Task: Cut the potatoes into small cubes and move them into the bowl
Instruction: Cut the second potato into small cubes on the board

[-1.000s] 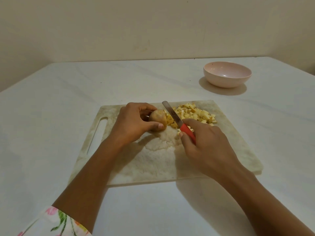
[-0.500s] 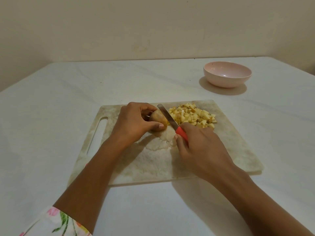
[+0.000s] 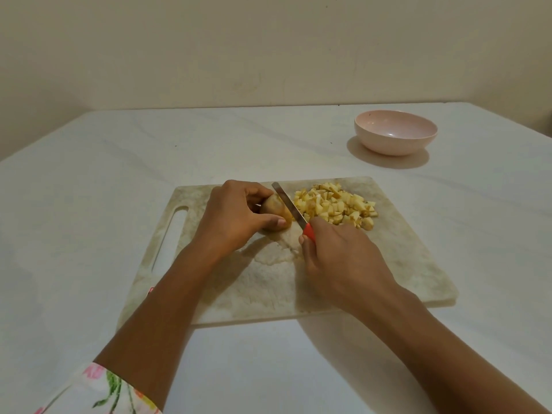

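A brown potato piece (image 3: 274, 208) lies on the pale cutting board (image 3: 397, 258), held by the curled fingers and thumb of my left hand (image 3: 236, 216). My right hand (image 3: 340, 258) grips the red handle of a knife (image 3: 291, 209), whose blade rests against the potato's right side. A heap of small yellow potato cubes (image 3: 336, 207) sits on the board just right of the blade. The pink bowl (image 3: 395, 131) stands on the table beyond the board, at the back right, with nothing visible in it.
The board has a handle slot (image 3: 170, 237) at its left end and lies on a white table (image 3: 89, 186). A beige wall runs behind the table's far edge.
The knife has shifted left, away from the cube heap, and its blade now lies against the potato. My left hand keeps its hold on the potato.
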